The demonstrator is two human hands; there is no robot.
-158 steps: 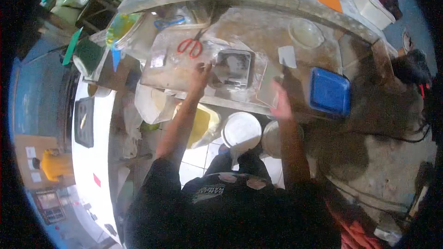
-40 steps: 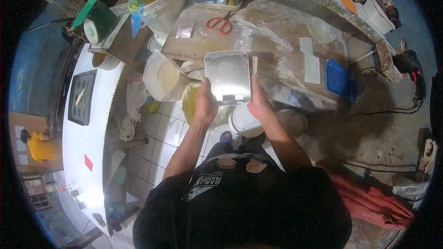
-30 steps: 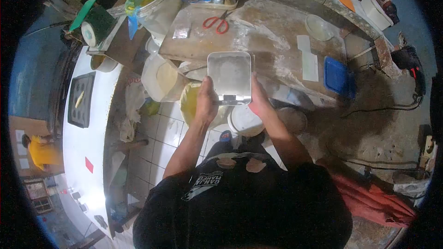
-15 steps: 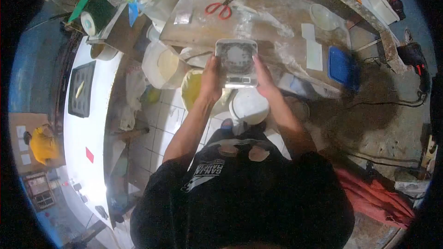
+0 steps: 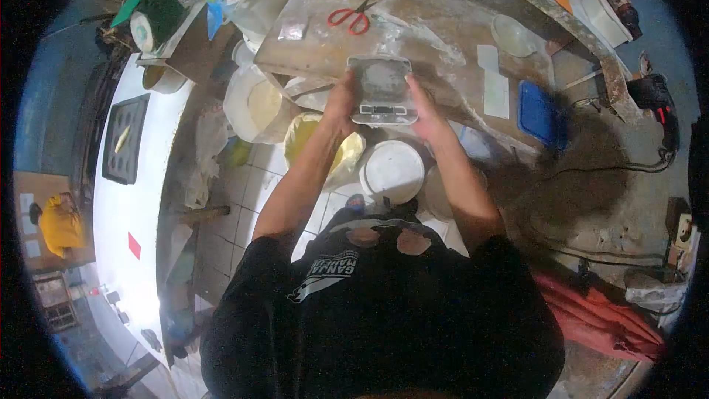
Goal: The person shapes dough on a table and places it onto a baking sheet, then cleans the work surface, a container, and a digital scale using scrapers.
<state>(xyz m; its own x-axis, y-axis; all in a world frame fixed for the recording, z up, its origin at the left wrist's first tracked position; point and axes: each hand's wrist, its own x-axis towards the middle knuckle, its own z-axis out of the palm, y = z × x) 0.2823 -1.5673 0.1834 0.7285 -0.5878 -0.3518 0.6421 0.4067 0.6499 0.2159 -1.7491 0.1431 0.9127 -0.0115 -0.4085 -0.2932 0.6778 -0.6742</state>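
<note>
A digital kitchen scale [image 5: 380, 81] with a dusty grey top and a small display on its near edge is held level between both hands. My left hand [image 5: 340, 106] grips its left side, and my right hand [image 5: 425, 112] is closed along the right side. Just beyond it is a wooden worktable [image 5: 317, 55] smeared with white powder, the scale being over its near edge. Red-handled scissors [image 5: 349, 20] lie farther back on that table. Below my forearms stand a lidded white bucket [image 5: 393, 171] and a bucket with yellow inside [image 5: 301, 135].
A blue lid [image 5: 541, 115] and pale paper [image 5: 496, 94] lie at the table's right side. A clear tub [image 5: 255, 103] of pale powder stands left. The white counter [image 5: 133, 229] bears a dark tray [image 5: 125, 139]. A person in yellow [image 5: 60, 225] is far left. Cables [image 5: 591, 168] run at right.
The scale has tipped slightly and moved a little away from me, still between both hands. The whole view has shifted a bit.
</note>
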